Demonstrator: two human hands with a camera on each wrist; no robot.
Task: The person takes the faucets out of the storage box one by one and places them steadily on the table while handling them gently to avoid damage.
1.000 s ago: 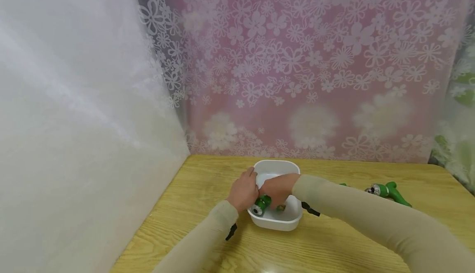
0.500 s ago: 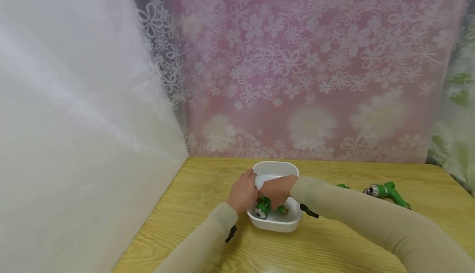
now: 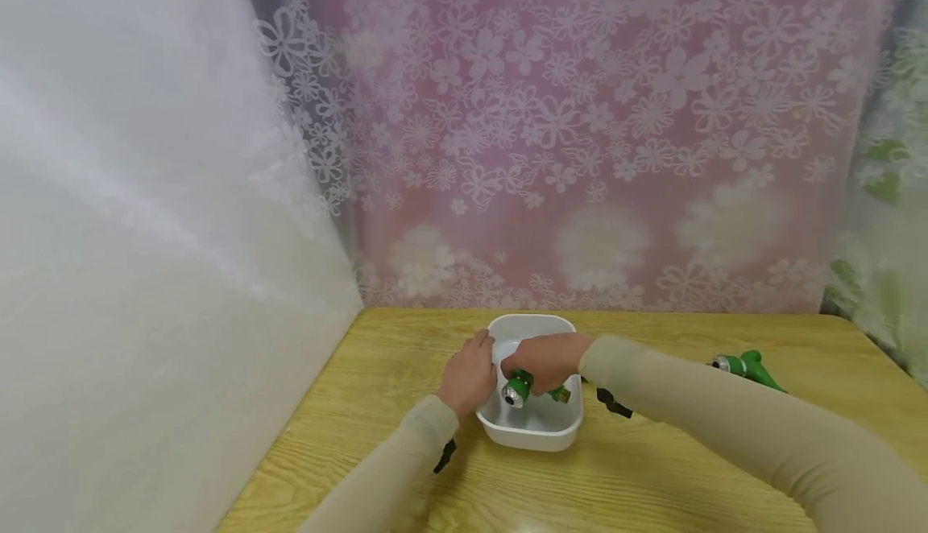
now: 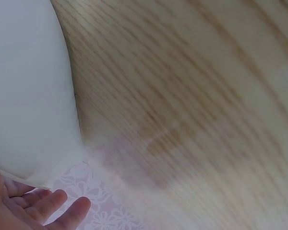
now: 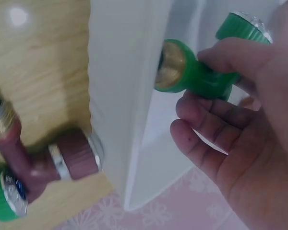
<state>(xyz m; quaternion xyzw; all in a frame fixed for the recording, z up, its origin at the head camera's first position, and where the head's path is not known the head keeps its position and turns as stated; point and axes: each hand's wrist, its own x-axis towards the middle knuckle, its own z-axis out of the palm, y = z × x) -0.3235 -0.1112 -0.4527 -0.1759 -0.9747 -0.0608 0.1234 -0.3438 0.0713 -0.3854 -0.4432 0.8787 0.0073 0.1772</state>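
Note:
A white plastic tub (image 3: 528,439) stands on the wooden table. My left hand (image 3: 467,376) holds its left rim; in the left wrist view, the fingertips (image 4: 77,211) show at the tub's edge. My right hand (image 3: 547,360) reaches over the tub and grips a green pipe fitting (image 3: 519,389). One end of that fitting has a ribbed green collar with a silvery cap; the other is brass. In the right wrist view, thumb and fingers pinch the green fitting (image 5: 206,81) by its body, its brass end toward the tub's wall. The lower fingers curl loosely.
Outside the tub, a dark red branched pipe fitting (image 5: 38,167) lies on the table, with a green collar (image 5: 7,196) beside it. Farther right, another green pipe fitting (image 3: 747,367) lies partly behind the right sleeve. A flowered curtain (image 3: 594,154) hangs behind the table.
The green fitting has come up and slightly right within the tub, held by my right hand. My left hand stays on the rim. The head view has shifted slightly.

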